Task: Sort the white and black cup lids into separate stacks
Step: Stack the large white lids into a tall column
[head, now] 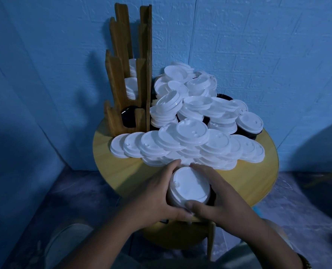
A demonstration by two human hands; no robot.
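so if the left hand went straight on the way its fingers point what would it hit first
Likely the near edge of the loose white lid pile, just beyond the left hand; depth is unclear.

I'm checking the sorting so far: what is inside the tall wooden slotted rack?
The tall wooden slotted rack holds white plastic lids in its two upper slots and black lids in the lowest. Its front posts cover the stacks' sides and bottoms.

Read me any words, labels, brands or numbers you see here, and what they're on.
None can be read.
The white lids in the pile show only small moulded bumps, too blurred to tell as letters.
The stack of white lids, the wooden holder and the table show no print.
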